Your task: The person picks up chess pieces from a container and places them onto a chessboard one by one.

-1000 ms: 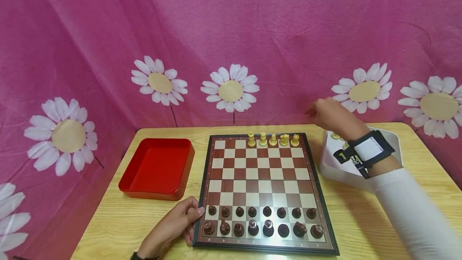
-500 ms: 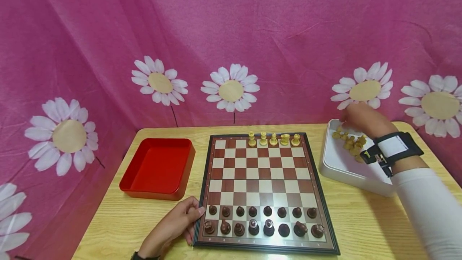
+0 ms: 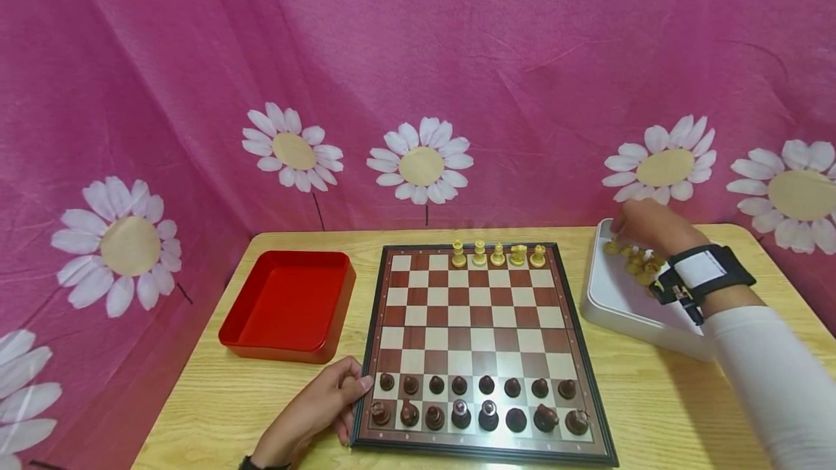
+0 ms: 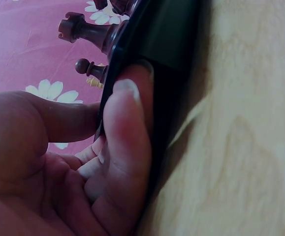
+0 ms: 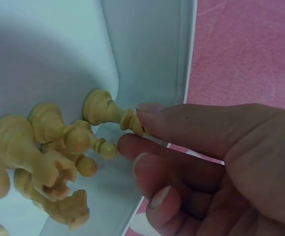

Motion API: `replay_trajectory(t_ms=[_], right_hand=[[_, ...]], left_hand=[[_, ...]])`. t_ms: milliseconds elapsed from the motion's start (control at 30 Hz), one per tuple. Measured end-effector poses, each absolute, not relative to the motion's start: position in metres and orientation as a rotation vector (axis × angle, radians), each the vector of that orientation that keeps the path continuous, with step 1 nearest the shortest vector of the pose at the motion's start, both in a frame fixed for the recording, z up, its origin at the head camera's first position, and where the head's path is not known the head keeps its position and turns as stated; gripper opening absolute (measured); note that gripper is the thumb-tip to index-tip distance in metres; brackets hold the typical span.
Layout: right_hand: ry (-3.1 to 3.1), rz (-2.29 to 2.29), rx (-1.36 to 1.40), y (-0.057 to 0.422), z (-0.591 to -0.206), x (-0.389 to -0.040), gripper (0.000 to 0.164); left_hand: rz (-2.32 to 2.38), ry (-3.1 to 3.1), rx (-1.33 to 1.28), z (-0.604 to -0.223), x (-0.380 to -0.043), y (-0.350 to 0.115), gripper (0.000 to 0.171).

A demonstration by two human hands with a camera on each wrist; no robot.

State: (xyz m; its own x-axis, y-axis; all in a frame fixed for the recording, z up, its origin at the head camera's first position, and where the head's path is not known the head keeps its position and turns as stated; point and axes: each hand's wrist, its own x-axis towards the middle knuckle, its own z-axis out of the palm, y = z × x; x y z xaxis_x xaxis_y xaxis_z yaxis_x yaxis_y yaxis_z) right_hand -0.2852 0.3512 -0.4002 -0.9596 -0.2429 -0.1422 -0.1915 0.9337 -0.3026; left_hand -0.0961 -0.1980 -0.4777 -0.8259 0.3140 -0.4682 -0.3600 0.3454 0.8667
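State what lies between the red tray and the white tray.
The chessboard, bearing dark pieces and light pieces, with tabletop showing either side, in the head view.

The counter (image 3: pixel 196 412) looks wooden, the board (image 3: pixel 462 316) glossy, the red tray (image 3: pixel 281 351) shiny plastic, the pieces (image 5: pixel 15 140) smooth plastic, the backdrop (image 3: pixel 457 35) matt cloth.

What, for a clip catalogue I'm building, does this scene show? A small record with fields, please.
Left hand: grips the left edge of the chessboard
Right hand: pinches a light chess piece in the white box
Dark pieces: sixteen, two rows on the near side
Light pieces on board: five, in the far row
Other light pieces: lying in the white box
Red tray: on the table, left of the chessboard
Backdrop: pink cloth with white flowers
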Motion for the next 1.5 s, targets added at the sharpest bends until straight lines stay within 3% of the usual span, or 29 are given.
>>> replay_trajectory(t_ms=[267,367,633,933,1200,1500], right_hand=[[2.978,-0.377,-0.409,0.345,-0.402,-0.285,0.003],[2.991,-0.369,-0.395,0.344,-0.402,-0.285,0.009],[3.000,-0.420,-0.343,0.341,-0.392,-0.285,0.003],[3.119,-0.299,-0.548,0.327,-0.369,-0.276,0.015],[3.200,-0.265,-0.647,0.292,-0.345,-0.267,0.013],[3.185,-0.306,-0.716,0.234,-0.337,-0.262,0.025]], left_hand=[[1.523,2.045,-0.042,-0.479,-0.096,-0.198,0.027],[1.526,2.050,-0.028,-0.481,-0.096,-0.198,0.026],[1.539,2.051,-0.026,-0.481,-0.096,-0.198,0.025],[1.532,2.059,-0.020,-0.481,-0.097,-0.198,0.025],[1.535,2.075,0.007,-0.478,-0.097,-0.198,0.025],[1.529,2.077,0.000,-0.477,-0.096,-0.197,0.025]])
